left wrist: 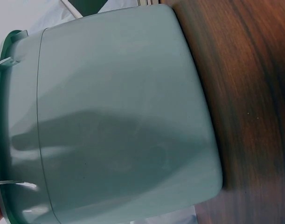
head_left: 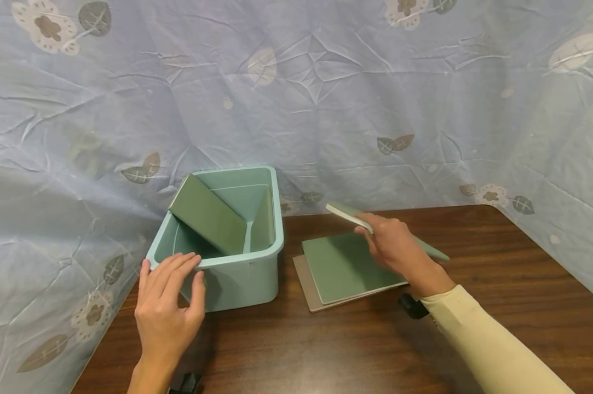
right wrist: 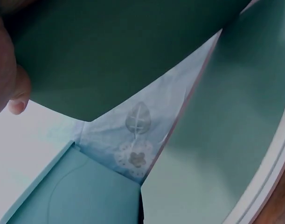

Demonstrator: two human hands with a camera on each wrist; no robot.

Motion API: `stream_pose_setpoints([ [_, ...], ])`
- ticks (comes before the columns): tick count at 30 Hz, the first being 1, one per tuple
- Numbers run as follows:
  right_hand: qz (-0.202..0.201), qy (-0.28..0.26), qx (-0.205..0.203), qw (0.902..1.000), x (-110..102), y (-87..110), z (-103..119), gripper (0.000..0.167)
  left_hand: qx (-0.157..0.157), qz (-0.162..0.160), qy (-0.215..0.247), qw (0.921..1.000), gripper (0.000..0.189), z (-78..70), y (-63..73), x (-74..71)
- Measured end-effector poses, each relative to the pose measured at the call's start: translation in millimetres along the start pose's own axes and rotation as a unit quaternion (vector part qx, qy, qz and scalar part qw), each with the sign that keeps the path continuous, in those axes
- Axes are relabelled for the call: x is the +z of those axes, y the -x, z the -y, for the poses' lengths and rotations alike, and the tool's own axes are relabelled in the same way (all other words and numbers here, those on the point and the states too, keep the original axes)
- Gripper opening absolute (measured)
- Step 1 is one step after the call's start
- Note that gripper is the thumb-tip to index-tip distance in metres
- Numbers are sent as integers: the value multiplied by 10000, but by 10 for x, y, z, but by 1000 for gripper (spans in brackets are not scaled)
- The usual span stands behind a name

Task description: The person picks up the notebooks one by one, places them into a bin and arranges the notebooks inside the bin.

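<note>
My right hand pinches a green notebook near its edge, tilted above the table, its white page edges showing. In the right wrist view, the notebook's green cover fills the top, with a fingertip at its edge. Beneath it another green notebook lies flat, overlapping a beige notebook or board. My left hand rests with loosely bent fingers on the near rim of a pale green plastic bin. Inside the bin a green book leans diagonally, its upper corner on the left rim.
The bin stands at the left of a dark wooden table; its outer wall fills the left wrist view. A bluish floral cloth hangs behind the table and along its sides.
</note>
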State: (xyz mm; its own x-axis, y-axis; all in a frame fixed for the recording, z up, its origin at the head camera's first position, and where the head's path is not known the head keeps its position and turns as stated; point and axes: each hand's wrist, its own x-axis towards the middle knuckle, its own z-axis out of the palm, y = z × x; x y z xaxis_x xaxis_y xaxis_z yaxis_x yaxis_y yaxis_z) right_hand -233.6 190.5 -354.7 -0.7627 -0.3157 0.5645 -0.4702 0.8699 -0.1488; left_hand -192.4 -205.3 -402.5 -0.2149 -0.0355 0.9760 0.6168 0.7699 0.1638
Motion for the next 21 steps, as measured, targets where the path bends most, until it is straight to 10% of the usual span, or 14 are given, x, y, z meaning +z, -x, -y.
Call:
stream_pose_setpoints([
  [21, -17, 509, -262, 9984, -449, -295, -113, 17, 2, -25, 7, 10000, 25, -1, -1, 7],
])
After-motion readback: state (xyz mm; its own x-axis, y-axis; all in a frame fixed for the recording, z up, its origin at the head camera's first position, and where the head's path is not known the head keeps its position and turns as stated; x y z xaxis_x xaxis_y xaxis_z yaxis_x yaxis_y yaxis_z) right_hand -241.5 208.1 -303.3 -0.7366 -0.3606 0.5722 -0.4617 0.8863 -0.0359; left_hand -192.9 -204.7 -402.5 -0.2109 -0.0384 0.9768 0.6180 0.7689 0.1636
